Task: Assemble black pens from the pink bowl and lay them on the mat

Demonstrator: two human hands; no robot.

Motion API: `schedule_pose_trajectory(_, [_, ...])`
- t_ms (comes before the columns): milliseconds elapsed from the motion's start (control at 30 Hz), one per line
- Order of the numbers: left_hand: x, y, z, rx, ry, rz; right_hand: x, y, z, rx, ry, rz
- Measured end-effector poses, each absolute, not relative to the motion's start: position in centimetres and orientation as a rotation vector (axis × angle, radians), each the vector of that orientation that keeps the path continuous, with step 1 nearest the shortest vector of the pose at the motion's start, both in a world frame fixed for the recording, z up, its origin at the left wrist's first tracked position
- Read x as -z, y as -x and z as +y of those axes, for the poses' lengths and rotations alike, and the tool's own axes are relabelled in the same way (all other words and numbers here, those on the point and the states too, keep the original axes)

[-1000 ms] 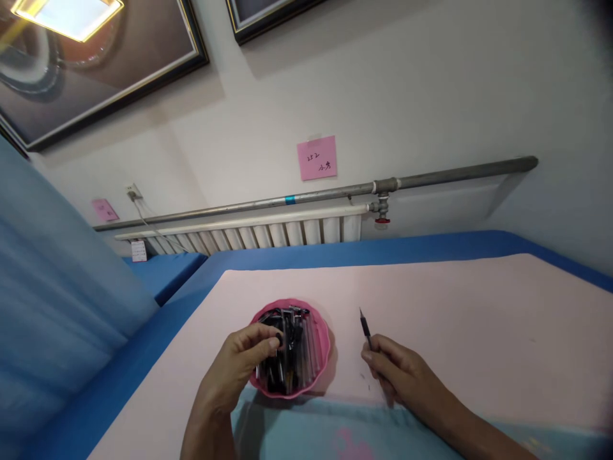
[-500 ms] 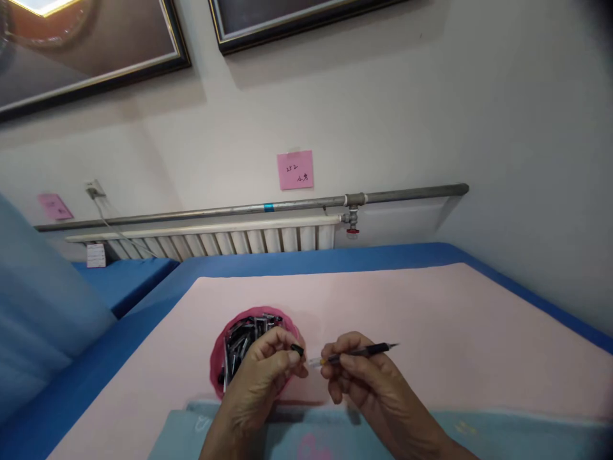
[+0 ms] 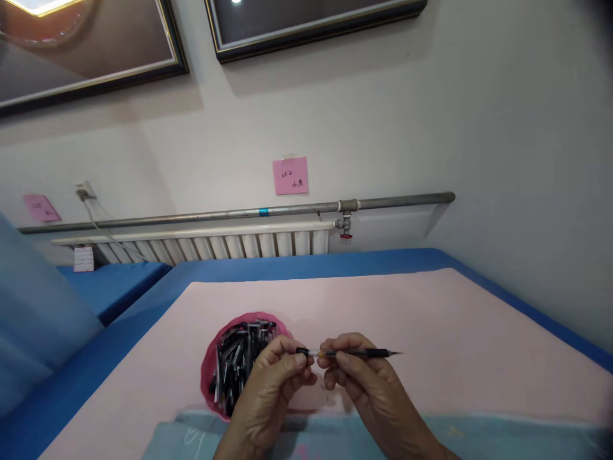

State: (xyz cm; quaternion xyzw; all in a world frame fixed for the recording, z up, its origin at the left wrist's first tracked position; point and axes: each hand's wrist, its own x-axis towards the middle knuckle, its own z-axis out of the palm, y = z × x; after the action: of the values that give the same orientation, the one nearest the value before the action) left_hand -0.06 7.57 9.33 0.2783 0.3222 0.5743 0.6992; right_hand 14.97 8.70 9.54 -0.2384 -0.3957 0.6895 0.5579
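My right hand (image 3: 368, 377) pinches a pen (image 3: 368, 352) with a clear barrel and a dark grip, its metal tip pointing right. My left hand (image 3: 278, 380) is closed on a small black pen end plug (image 3: 301, 351) between thumb and forefinger. The plug meets the clear back end of the barrel, so the pen lies level across both hands. Left of my left hand is a pink scalloped basket (image 3: 207, 364) holding many black and clear pen parts (image 3: 239, 351), partly hidden by that hand.
A pale pink sheet (image 3: 407, 313) covers the blue-edged bed (image 3: 306, 263). Light blue cloth (image 3: 479, 434) lies along the near edge. Behind are a white radiator (image 3: 249, 246), a pipe with a red valve (image 3: 346, 237) and a pink note (image 3: 290, 176). A blue curtain (image 3: 38, 332) hangs left.
My hands have come together, and the black plug, earlier apart from the barrel, now meets its back end. The camera view has shifted slightly.
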Motion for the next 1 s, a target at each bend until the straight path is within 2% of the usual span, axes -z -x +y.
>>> schedule_pose_trajectory(333, [-8.94,-0.64,7.66,-1.294,-0.606,0.723,-9.33,-15.33,8.67,-1.377,0.684,-1.146])
schedule_pose_trajectory(700, [-9.4,-0.38,7.65,-1.133,-0.809,1.022,-8.56,-15.51,9.15,-1.439,0.652,-1.18])
schedule_pose_trajectory(1000, [-9.12,-0.46,7.83,-1.097,-0.8,0.999,-8.88,-15.45,9.01,-1.523,0.69,-1.137])
